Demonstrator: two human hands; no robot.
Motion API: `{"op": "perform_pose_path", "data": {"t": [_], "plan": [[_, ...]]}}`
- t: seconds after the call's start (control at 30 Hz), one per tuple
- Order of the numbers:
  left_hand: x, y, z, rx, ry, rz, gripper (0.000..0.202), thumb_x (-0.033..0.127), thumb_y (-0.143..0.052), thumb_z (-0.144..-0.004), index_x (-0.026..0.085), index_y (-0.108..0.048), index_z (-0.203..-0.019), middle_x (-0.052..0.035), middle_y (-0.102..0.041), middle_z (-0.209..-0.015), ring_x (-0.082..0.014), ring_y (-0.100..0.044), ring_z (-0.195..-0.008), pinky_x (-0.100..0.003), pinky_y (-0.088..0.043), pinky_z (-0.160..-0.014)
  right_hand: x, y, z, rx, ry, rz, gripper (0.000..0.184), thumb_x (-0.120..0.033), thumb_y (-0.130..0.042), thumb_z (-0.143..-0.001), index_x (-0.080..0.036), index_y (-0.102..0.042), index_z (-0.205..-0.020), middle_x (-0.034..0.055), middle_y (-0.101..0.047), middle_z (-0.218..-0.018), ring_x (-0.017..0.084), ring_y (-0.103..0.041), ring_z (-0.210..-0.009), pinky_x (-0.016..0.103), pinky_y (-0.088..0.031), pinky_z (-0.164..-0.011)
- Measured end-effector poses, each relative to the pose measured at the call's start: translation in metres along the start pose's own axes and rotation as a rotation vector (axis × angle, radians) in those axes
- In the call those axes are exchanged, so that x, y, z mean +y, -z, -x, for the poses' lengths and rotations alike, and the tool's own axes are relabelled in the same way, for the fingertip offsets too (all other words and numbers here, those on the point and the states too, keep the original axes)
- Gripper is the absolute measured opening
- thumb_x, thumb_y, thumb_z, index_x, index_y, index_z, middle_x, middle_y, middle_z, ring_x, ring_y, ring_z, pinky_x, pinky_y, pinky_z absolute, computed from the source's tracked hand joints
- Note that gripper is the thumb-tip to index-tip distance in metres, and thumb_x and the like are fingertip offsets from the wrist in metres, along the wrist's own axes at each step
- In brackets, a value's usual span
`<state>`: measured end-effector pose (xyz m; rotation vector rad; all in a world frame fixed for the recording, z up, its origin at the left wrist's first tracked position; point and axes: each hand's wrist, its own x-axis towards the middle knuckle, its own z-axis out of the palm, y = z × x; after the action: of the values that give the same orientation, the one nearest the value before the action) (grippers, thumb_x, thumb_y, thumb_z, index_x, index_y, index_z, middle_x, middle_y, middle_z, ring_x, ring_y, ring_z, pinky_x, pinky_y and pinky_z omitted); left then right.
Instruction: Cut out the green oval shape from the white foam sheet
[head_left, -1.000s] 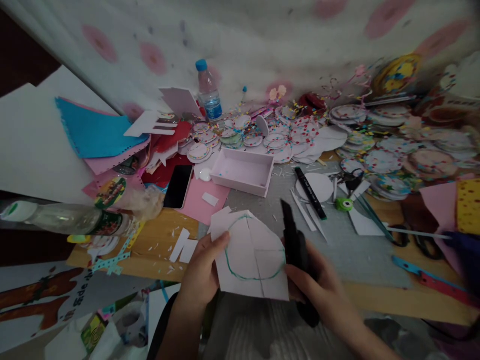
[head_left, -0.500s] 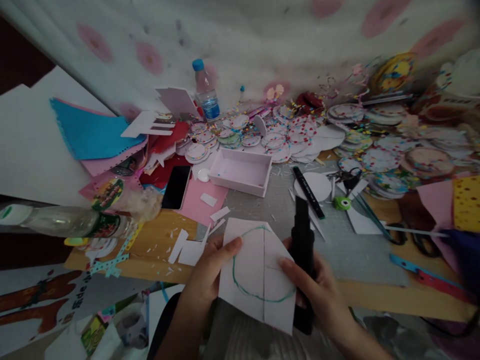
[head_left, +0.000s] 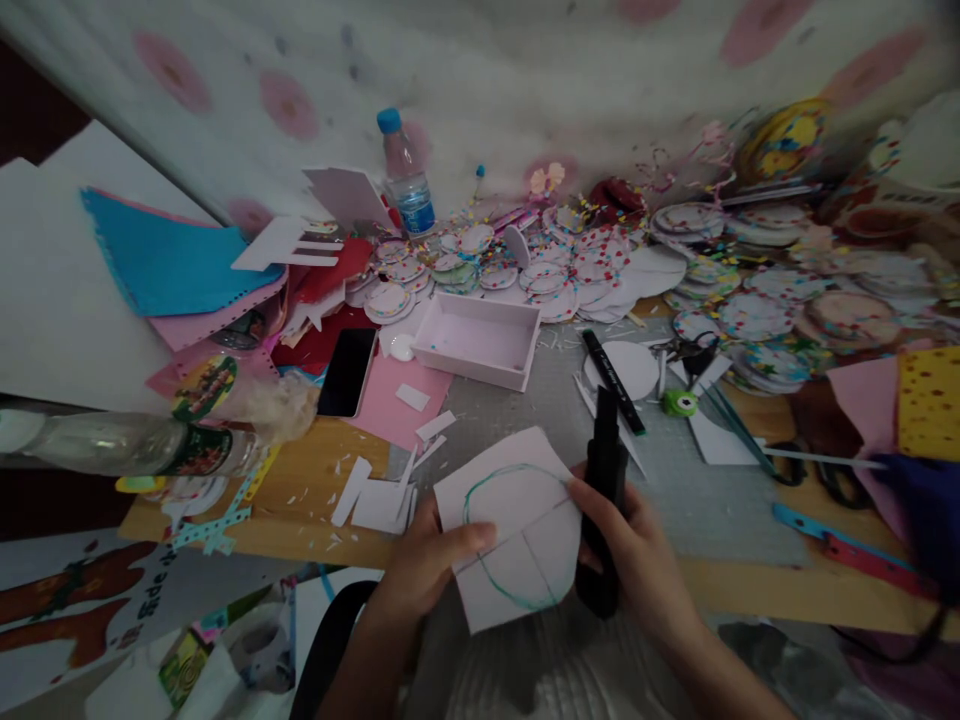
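A piece of white card (head_left: 517,505) with a green hand-drawn circle and pencil lines across it is held over my lap at the table's front edge. My left hand (head_left: 442,555) pinches its left side, thumb on top and fingers behind. My right hand (head_left: 626,545) holds a black utility knife (head_left: 604,490) upright in its palm and fingers. The thumb of that hand also presses the card's right edge. No blade can be made out on the knife. The card's upper right and lower right corners look trimmed.
On the grey cutting mat (head_left: 697,500) lie a black marker (head_left: 613,380), a white disc (head_left: 637,370) and scissors (head_left: 840,480). Behind stands a white box (head_left: 480,340), near many decorated discs (head_left: 547,280). A phone (head_left: 347,373), paper scraps (head_left: 379,505) and bottles (head_left: 409,180) are leftward.
The card has been turned between my hands, so its long pencil line now runs slantwise instead of upright. The knife stays in my right hand. The view has shifted slightly.
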<state>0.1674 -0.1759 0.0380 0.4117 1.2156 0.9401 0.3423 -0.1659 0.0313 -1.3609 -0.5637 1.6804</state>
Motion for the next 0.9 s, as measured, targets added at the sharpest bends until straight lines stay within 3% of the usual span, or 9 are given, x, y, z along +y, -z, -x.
{"op": "perform_pose_path", "data": {"t": [0.1, 0.2, 0.3, 0.37, 0.5, 0.6, 0.7, 0.8, 0.9], "plan": [[0.004, 0.012, -0.005, -0.032, -0.025, -0.079, 0.046, 0.033, -0.073, -0.069, 0.011, -0.065, -0.108, -0.0145, -0.071, -0.104, -0.0317, -0.066, -0.099, -0.040, -0.051, -0.084, -0.005, 0.003, -0.005, -0.019, 0.008, 0.027, 0.038, -0.047, -0.073, -0.072, -0.020, -0.048, -0.079, -0.0118, -0.041, -0.041, 0.003, -0.031, -0.032, 0.013, -0.020, -0.031], [0.009, 0.018, -0.002, 0.007, -0.354, -0.306, 0.056, 0.038, -0.062, -0.080, 0.017, -0.048, -0.130, -0.0158, -0.055, -0.132, -0.0306, -0.051, -0.123, -0.046, -0.041, -0.101, -0.003, 0.006, -0.009, 0.048, -0.014, -0.007, 0.038, -0.045, -0.074, -0.071, -0.021, -0.045, -0.077, -0.0118, -0.042, -0.039, 0.003, -0.030, -0.031, 0.013, -0.020, -0.032], [0.014, 0.015, 0.013, 0.005, -0.700, -0.861, 0.078, 0.039, -0.068, -0.076, 0.022, -0.031, -0.143, -0.0141, -0.032, -0.150, -0.0313, -0.031, -0.138, -0.051, -0.027, -0.111, 0.004, 0.008, -0.011, 0.078, -0.040, -0.020, 0.038, -0.043, -0.075, -0.069, -0.021, -0.044, -0.076, -0.0118, -0.043, -0.040, 0.002, -0.029, -0.031, 0.013, -0.019, -0.032], [0.014, 0.006, 0.022, -0.108, -0.757, -1.266, 0.081, 0.041, -0.071, -0.073, 0.020, -0.034, -0.142, -0.0148, -0.031, -0.151, -0.0335, -0.027, -0.139, -0.054, -0.027, -0.111, 0.008, 0.005, -0.010, 0.059, -0.058, -0.003, 0.037, -0.043, -0.075, -0.069, -0.021, -0.045, -0.075, -0.0110, -0.044, -0.039, 0.003, -0.030, -0.031, 0.013, -0.018, -0.032], [0.006, -0.019, 0.018, -0.214, -0.682, -1.695, 0.055, 0.016, -0.052, -0.082, 0.005, -0.042, -0.135, -0.0224, -0.046, -0.141, -0.0333, -0.042, -0.131, -0.052, -0.038, -0.106, 0.009, -0.002, -0.008, 0.000, -0.095, 0.028, 0.036, -0.046, -0.071, -0.073, -0.020, -0.046, -0.076, -0.0091, -0.046, -0.040, 0.004, -0.032, -0.032, 0.015, -0.019, -0.032], [0.005, -0.029, 0.008, -0.196, -0.522, -1.830, 0.054, -0.003, -0.037, -0.079, 0.004, -0.047, -0.131, -0.0213, -0.054, -0.133, -0.0282, -0.054, -0.122, -0.043, -0.049, -0.097, 0.005, 0.003, -0.003, -0.087, -0.088, 0.108, 0.034, -0.051, -0.061, -0.082, -0.020, -0.047, -0.076, -0.0078, -0.048, -0.043, 0.005, -0.034, -0.033, 0.016, -0.022, -0.032], [0.013, -0.033, 0.003, -0.204, -0.448, -1.864, 0.054, -0.007, -0.035, -0.076, 0.003, -0.050, -0.128, -0.0226, -0.058, -0.128, -0.0282, -0.057, -0.118, -0.041, -0.052, -0.091, 0.003, 0.019, 0.007, -0.141, -0.063, 0.224, 0.032, -0.053, -0.049, -0.089, -0.021, -0.046, -0.083, -0.0075, -0.050, -0.048, 0.007, -0.038, -0.034, 0.017, -0.024, -0.032], [0.019, -0.036, 0.002, -0.202, -0.403, -1.879, 0.051, -0.008, -0.035, -0.078, 0.002, -0.053, -0.125, -0.0235, -0.060, -0.125, -0.0286, -0.061, -0.112, -0.041, -0.054, -0.087, 0.007, 0.038, 0.022, -0.077, -0.016, 0.435, 0.028, -0.051, -0.046, -0.091, -0.023, -0.046, -0.087, -0.0060, -0.053, -0.054, 0.011, -0.046, -0.042, 0.020, -0.035, -0.038], [0.020, -0.040, 0.001, -0.177, -0.363, -1.897, 0.049, -0.009, -0.036, -0.080, 0.003, -0.055, -0.123, -0.0223, -0.062, -0.123, -0.0281, -0.064, -0.108, -0.039, -0.056, -0.084, 0.017, 0.046, 0.035, -0.059, 0.165, 0.768, 0.024, -0.046, -0.046, -0.092, -0.022, -0.052, -0.087, -0.0021, -0.057, -0.058, 0.015, -0.054, -0.050, 0.025, -0.042, -0.049]]}}
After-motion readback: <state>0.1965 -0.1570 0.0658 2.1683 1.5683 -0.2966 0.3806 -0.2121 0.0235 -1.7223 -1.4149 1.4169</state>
